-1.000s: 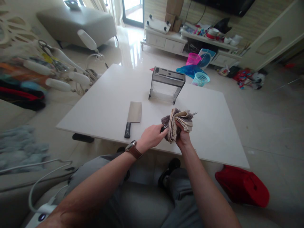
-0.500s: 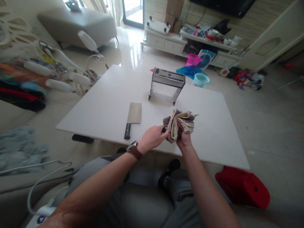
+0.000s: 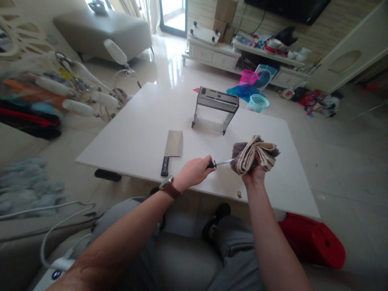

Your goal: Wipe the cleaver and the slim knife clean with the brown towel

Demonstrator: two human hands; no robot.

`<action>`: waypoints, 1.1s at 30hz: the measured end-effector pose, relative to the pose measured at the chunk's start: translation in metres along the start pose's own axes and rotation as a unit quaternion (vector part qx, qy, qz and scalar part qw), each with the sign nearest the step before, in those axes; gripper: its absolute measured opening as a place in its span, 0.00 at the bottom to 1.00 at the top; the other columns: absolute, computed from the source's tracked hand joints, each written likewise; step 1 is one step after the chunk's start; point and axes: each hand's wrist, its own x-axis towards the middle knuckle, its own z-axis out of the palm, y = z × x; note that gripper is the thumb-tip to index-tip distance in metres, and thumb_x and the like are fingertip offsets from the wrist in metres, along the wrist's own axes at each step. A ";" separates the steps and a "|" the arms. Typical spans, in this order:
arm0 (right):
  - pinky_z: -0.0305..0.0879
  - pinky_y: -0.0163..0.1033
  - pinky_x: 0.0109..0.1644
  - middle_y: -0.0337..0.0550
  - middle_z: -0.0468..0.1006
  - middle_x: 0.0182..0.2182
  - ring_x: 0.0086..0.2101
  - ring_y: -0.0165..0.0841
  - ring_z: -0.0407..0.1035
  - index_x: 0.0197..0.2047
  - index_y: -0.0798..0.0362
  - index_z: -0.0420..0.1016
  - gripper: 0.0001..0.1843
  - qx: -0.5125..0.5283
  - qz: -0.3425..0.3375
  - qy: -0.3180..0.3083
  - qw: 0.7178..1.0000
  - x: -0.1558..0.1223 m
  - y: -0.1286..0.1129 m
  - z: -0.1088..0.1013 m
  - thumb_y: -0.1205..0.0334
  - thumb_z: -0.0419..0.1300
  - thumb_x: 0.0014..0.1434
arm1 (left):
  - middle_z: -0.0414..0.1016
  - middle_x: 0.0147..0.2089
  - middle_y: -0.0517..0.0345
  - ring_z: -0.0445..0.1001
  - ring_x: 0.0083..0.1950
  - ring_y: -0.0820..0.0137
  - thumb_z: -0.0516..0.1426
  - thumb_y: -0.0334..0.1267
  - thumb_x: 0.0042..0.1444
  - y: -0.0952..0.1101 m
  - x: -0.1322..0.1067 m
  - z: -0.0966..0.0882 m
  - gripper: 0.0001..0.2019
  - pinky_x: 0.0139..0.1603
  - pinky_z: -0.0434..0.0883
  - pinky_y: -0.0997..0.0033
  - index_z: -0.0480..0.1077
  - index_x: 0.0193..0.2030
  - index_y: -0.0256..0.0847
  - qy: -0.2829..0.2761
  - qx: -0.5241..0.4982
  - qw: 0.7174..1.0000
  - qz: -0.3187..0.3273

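Observation:
My left hand [image 3: 197, 171] is closed round the black handle of a sharpening steel [image 3: 223, 162], a thin metal rod with a small guard. The rod's far end disappears into a folded brown and cream cloth [image 3: 247, 157]. Under and behind that cloth, my right hand [image 3: 255, 174] grips it, its fingers partly hidden in the folds. A cleaver [image 3: 174, 143] with a black handle lies flat on the white table [image 3: 127, 137], left of my hands. Farther back stands a knife block [image 3: 216, 99] with a slotted metal top and clear sides.
A small sticker-like spot [image 3: 239, 194] shows near the table's front edge. Beyond the table are a turquoise basket [image 3: 257, 103], a blue plastic bag [image 3: 242, 92] and a pink basket [image 3: 249, 76]. A red bundle [image 3: 315, 240] sits by the table's right front corner.
My right hand and the cloth have moved right along the steel, away from my left hand. Bare rod now shows beside the handle, and the tip no longer sticks out past the cloth.

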 end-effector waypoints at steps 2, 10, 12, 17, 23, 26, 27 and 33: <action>0.80 0.39 0.49 0.31 0.86 0.42 0.42 0.30 0.81 0.44 0.44 0.80 0.10 0.014 0.003 0.029 0.999 -0.001 0.005 -0.001 0.57 0.65 0.59 | 0.82 0.44 0.49 0.80 0.46 0.56 0.54 0.47 0.70 0.001 0.000 0.001 0.12 0.42 0.69 0.65 0.70 0.50 0.43 0.000 0.016 1.000 -0.001; 0.81 0.36 0.49 0.31 0.86 0.42 0.39 0.29 0.82 0.47 0.44 0.79 0.19 -0.031 0.074 -0.024 0.996 -0.036 0.069 0.026 0.63 0.73 0.51 | 0.82 0.45 0.47 0.81 0.45 0.56 0.49 0.40 0.71 0.004 0.001 0.007 0.09 0.41 0.70 0.64 0.67 0.51 0.42 0.008 0.045 0.999 -0.029; 0.81 0.38 0.51 0.31 0.86 0.42 0.40 0.30 0.82 0.49 0.43 0.78 0.25 -0.028 0.073 -0.025 0.997 -0.040 0.079 0.028 0.65 0.74 0.48 | 0.82 0.45 0.47 0.81 0.44 0.56 0.50 0.37 0.70 0.002 0.002 0.007 0.08 0.39 0.69 0.64 0.66 0.51 0.42 0.007 0.053 0.998 -0.032; 0.82 0.40 0.50 0.32 0.86 0.42 0.38 0.31 0.82 0.48 0.44 0.77 0.22 0.000 0.060 -0.021 0.998 -0.033 0.078 0.020 0.67 0.72 0.51 | 0.82 0.46 0.48 0.81 0.45 0.57 0.52 0.36 0.69 0.002 0.003 0.007 0.07 0.40 0.69 0.64 0.66 0.51 0.42 0.009 0.054 0.998 -0.013; 0.81 0.43 0.53 0.32 0.86 0.43 0.41 0.32 0.82 0.45 0.44 0.80 0.15 0.027 0.022 0.007 0.999 -0.004 0.039 0.001 0.65 0.69 0.54 | 0.82 0.43 0.51 0.81 0.44 0.57 0.55 0.48 0.69 0.008 0.004 0.005 0.12 0.39 0.67 0.66 0.68 0.51 0.44 0.016 0.053 0.998 -0.001; 0.78 0.43 0.56 0.34 0.86 0.43 0.44 0.32 0.81 0.46 0.46 0.80 0.13 0.034 -0.004 0.041 0.999 0.011 0.016 -0.012 0.62 0.67 0.55 | 0.82 0.42 0.52 0.81 0.43 0.58 0.55 0.49 0.69 0.009 0.005 0.003 0.13 0.37 0.66 0.66 0.68 0.52 0.44 0.012 0.055 0.998 0.003; 0.78 0.44 0.57 0.35 0.86 0.43 0.44 0.32 0.80 0.46 0.47 0.81 0.13 0.035 -0.009 0.047 0.998 0.015 0.009 -0.016 0.62 0.67 0.56 | 0.82 0.42 0.52 0.81 0.43 0.58 0.55 0.49 0.69 0.009 0.005 0.003 0.13 0.37 0.65 0.66 0.68 0.52 0.44 0.010 0.055 0.998 0.002; 0.76 0.44 0.59 0.35 0.85 0.43 0.46 0.32 0.79 0.45 0.48 0.81 0.12 0.044 0.019 0.057 0.997 0.019 -0.006 -0.024 0.60 0.68 0.56 | 0.81 0.44 0.52 0.80 0.43 0.60 0.51 0.49 0.72 0.004 0.004 0.005 0.13 0.37 0.64 0.66 0.69 0.47 0.44 0.012 0.060 0.998 0.007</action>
